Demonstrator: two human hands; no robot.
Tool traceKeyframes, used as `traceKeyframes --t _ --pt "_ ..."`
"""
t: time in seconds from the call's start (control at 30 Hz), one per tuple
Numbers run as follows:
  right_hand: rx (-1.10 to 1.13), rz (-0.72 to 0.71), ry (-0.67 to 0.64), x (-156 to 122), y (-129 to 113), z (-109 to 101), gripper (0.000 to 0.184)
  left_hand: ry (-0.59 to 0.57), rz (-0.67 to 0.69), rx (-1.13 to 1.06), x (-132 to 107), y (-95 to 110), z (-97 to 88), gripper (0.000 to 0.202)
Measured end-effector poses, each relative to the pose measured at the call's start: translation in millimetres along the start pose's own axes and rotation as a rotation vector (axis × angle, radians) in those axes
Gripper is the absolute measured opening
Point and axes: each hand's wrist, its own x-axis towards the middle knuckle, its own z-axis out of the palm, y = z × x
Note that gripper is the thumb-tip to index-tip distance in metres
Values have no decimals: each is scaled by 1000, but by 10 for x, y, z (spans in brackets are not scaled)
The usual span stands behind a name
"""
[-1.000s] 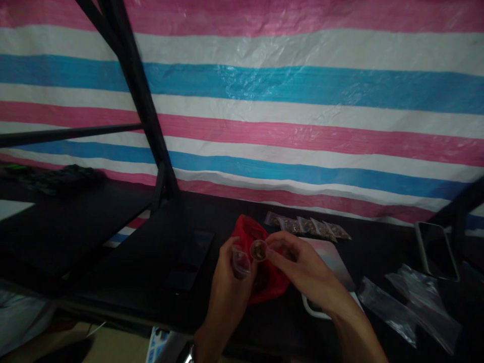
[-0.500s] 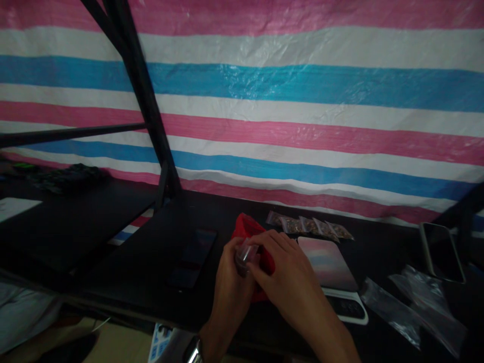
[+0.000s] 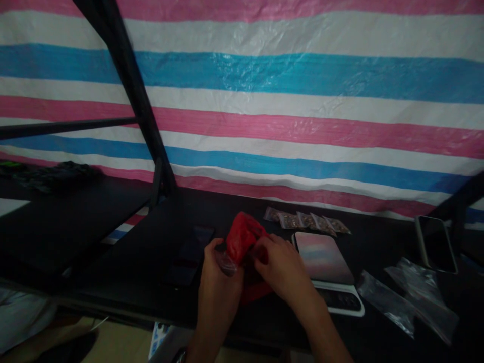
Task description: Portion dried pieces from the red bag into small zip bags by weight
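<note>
gripping half-hidden clear plastic [image 3: 227, 264], seemingly

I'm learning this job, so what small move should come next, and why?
Probably dip the right hand further into the red bag: its fingers are at that bag, while the left hand holds the clear bag close by.

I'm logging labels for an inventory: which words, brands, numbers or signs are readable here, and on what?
None can be read.
Dark control panel on the white-rimmed flat scale: markings too dim and small.
Blue-and-white printed object at the lower picture edge: print too blurred.
Small clear plastic bags of brown pieces: no legible lettering.
Red plastic bag: no visible lettering.
</note>
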Motion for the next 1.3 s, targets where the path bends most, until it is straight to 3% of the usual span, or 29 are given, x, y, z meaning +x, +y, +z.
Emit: traceKeyframes --t 0.17,0.33,0.43,0.57,0.7,0.87,1.13,1.3 --pt "-147 76 56 81 7 106 25 77 -9 -53 48 8 -57 47" --pt "-74 98 104 122 34 131 21 -26 -209 -327 7 87 -37 48" --pt "-33 84 58 125 38 138 18 15 -309 -510 34 102 -48 45" --pt "-28 77 15 109 57 103 20 53 -284 -644 71 107 -106 43" --pt "9 81 0 99 79 67 18 72 -184 -609 51 126 -108 44" --pt "150 73 -31 63 95 68 17 -8 -339 -664 39 164 -12 46" --pt "170 -194 -115 -44 125 35 22 205 -374 -797 32 247 72 45" --pt "306 -210 -223 -78 132 15 22 266 -378 -786 -18 273 130 47"
